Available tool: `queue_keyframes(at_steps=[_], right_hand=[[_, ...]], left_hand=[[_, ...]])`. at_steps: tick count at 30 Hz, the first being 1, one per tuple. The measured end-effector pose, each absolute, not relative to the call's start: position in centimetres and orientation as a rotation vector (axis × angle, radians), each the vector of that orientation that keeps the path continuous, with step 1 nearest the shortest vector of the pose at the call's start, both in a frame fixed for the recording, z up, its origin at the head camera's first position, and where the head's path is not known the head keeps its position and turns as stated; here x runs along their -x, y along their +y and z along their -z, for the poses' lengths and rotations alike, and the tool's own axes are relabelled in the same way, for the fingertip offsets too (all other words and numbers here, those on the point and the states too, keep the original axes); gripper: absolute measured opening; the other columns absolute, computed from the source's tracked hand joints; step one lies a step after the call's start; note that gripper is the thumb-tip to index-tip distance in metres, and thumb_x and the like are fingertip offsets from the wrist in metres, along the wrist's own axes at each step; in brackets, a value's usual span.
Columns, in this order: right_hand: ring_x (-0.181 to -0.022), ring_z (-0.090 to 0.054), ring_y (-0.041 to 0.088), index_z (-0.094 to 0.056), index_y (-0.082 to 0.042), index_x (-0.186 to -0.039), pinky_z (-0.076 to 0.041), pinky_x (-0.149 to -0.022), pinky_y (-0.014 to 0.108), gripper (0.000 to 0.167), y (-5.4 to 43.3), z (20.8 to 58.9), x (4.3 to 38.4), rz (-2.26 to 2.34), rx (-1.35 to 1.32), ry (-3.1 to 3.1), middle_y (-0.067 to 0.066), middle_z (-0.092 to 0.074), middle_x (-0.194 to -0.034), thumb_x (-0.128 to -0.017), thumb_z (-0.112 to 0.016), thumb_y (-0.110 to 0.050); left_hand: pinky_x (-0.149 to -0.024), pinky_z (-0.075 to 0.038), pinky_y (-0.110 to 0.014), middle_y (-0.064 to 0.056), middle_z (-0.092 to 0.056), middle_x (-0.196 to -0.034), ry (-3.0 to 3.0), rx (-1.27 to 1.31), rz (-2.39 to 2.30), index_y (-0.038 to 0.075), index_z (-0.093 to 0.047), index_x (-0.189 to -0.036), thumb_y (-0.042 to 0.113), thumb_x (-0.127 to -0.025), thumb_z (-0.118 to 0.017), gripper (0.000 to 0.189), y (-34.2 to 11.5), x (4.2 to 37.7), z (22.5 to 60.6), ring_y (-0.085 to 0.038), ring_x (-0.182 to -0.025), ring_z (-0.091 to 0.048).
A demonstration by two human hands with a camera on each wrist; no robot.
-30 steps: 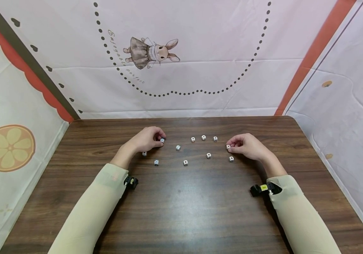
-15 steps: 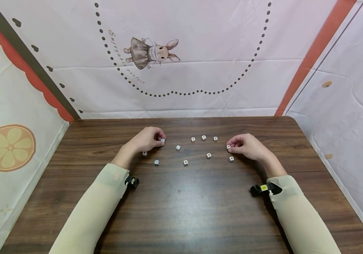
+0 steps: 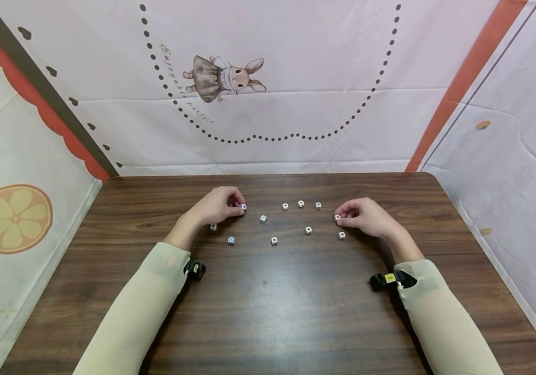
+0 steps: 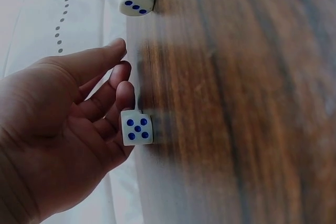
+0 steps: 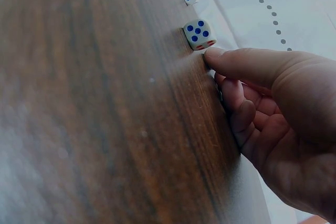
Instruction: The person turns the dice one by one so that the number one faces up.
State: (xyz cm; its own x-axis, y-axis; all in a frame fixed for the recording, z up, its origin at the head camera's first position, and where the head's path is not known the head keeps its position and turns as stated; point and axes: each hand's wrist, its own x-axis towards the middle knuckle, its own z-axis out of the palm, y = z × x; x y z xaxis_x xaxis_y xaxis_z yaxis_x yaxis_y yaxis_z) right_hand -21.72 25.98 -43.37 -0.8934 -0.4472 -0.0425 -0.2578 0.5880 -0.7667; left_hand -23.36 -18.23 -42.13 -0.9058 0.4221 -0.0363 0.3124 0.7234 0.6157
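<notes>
In the head view my left hand (image 3: 216, 205) pinches a white die (image 3: 243, 207) between thumb and fingertips near the table's back edge. A single dark dot shows on that die. To the right, my right hand (image 3: 367, 214) has thumb and finger on another white die (image 3: 337, 217), low at the tabletop. The left wrist view shows a die with five blue dots (image 4: 137, 128) beside the curled fingers; the pinched die is hidden there. In the right wrist view a die with a blue five (image 5: 197, 34) stands just beyond the thumb tip.
Several dice lie between the hands, among them one nearest the left hand (image 3: 263, 219), a front one (image 3: 274, 240) and a back one (image 3: 301, 203). One die (image 3: 341, 235) sits before the right hand. A printed cloth (image 3: 286, 114) rises behind the wooden table (image 3: 268, 312).
The die in my left fingers has turned: a face with several blue dots showed before, a single dark dot shows now. It has shifted slightly right. My right hand stays in place.
</notes>
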Motion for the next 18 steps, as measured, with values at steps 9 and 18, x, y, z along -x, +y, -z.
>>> queue_keyframes(at_steps=[9, 18], right_hand=[[-0.079, -0.063, 0.016, -0.079, -0.002, -0.107, -0.048, -0.071, 0.024, 0.017, 25.92, 43.26, 21.59, 1.183, 0.583, 2.593, 0.006, -0.072, -0.087, -0.093, -0.083, -0.009], [-0.079, -0.063, 0.016, -0.079, -0.001, -0.108, -0.048, -0.070, 0.023, 0.017, 25.91, 43.23, 21.61, 1.184, 0.583, 2.595, 0.006, -0.072, -0.087, -0.093, -0.083, -0.009]], left_hand=[[-0.084, -0.049, -0.038, -0.002, -0.070, -0.092, 2.745, -0.590, -0.948, 0.008, -0.071, -0.102, 0.012, -0.094, -0.082, 0.014, -18.30, 23.14, 41.97, -0.019, -0.087, -0.064], [-0.084, -0.049, -0.038, -0.002, -0.070, -0.091, 2.745, -0.585, -0.928, 0.008, -0.072, -0.102, 0.013, -0.094, -0.083, 0.015, -18.44, 23.15, 41.97, -0.019, -0.087, -0.063]])
